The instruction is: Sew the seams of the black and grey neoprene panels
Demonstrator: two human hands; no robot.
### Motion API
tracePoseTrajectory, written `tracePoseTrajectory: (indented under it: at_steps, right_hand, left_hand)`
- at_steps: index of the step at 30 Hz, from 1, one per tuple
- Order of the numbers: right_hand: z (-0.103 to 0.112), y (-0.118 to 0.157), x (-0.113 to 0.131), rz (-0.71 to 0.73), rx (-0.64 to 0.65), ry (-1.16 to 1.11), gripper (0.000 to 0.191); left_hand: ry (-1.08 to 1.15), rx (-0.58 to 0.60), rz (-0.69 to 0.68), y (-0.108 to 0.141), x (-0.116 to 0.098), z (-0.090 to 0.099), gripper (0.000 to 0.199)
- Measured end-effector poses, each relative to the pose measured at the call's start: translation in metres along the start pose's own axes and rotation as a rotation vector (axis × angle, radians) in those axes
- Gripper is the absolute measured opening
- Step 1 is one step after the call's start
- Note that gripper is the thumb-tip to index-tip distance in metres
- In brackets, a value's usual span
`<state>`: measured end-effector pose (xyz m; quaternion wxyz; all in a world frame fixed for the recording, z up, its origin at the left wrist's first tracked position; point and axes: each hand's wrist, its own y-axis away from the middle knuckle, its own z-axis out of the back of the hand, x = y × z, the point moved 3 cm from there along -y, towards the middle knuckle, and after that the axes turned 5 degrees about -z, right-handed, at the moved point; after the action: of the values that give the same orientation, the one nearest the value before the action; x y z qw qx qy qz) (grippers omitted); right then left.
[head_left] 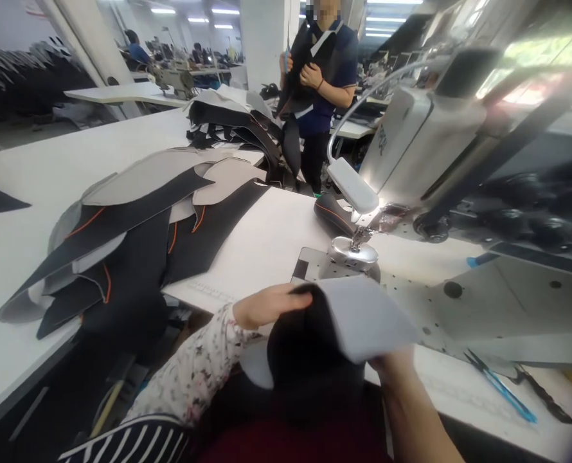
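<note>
We're looking out over a white sewing table (247,238) in a busy garment workshop, a sewing machine (411,148) looming at right. The left hand (269,305) and right hand (392,363) are gripping a black-and-grey fabric panel (329,334) just before the needle plate (315,263), its long axis lying crosswise, grey corner pointing right.

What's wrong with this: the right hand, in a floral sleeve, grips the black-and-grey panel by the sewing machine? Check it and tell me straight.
The side is wrong: the floral sleeve is on the left hand, not the right, as the head view shows. The rest stands: that hand grips the black-and-grey panel by the sewing machine.
</note>
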<state>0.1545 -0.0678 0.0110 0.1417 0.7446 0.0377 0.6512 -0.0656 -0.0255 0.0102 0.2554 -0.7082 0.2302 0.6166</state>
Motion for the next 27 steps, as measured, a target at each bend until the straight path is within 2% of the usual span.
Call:
tracePoseTrajectory:
  at_steps: [3, 6, 8, 11, 13, 15, 17, 18, 19, 21, 24, 27]
  right_hand:
    - [-0.016, -0.01, -0.007, -0.134, 0.021, -0.156, 0.044]
    - [-0.028, -0.023, -0.006, -0.196, 0.048, -0.26, 0.057]
    - [-0.03, -0.032, -0.002, -0.217, 0.041, -0.295, 0.051]
    - [-0.029, -0.042, 0.005, -0.2, -0.015, -0.299, 0.046]
    - [-0.027, -0.047, 0.009, -0.161, -0.06, -0.274, 0.043]
    - [-0.025, -0.051, 0.011, -0.13, -0.074, -0.237, 0.04]
    - [-0.023, -0.053, 0.013, -0.099, -0.065, -0.196, 0.038]
    - [-0.021, -0.054, 0.013, -0.082, -0.063, -0.17, 0.036]
    - [-0.018, -0.054, 0.013, -0.057, -0.057, -0.143, 0.033]
    - [-0.011, -0.053, 0.013, -0.008, -0.029, -0.085, 0.027]
    - [0.001, -0.05, 0.016, 0.105, -0.016, 0.11, 0.028]
    - [0.011, -0.045, 0.028, 0.295, -0.174, 0.371, 0.041]
  left_hand:
    - [0.072, -0.113, 0.136, -0.004, 0.021, 0.013, 0.068]
    - [0.1, -0.203, 0.205, -0.012, 0.032, 0.028, 0.073]
    - [0.081, -0.24, 0.229, -0.017, 0.028, 0.042, 0.068]
    - [0.031, -0.293, 0.233, -0.022, 0.009, 0.057, 0.055]
    - [-0.191, -0.401, 0.065, -0.024, -0.013, 0.057, 0.048]
    - [-0.634, -0.419, -0.24, -0.026, -0.036, 0.04, 0.064]
    - [-1.08, -0.245, -0.509, -0.033, -0.043, 0.012, 0.07]
    - [-1.209, -0.132, -0.58, -0.039, -0.04, 0.0, 0.065]
    - [-1.283, -0.049, -0.621, -0.045, -0.035, -0.009, 0.057]
    - [-1.33, -0.011, -0.664, -0.057, -0.023, -0.016, 0.047]
    - [-1.322, -0.081, -0.697, -0.068, -0.013, -0.018, 0.04]
    - [-1.335, -0.146, -0.687, -0.071, -0.013, -0.026, 0.037]
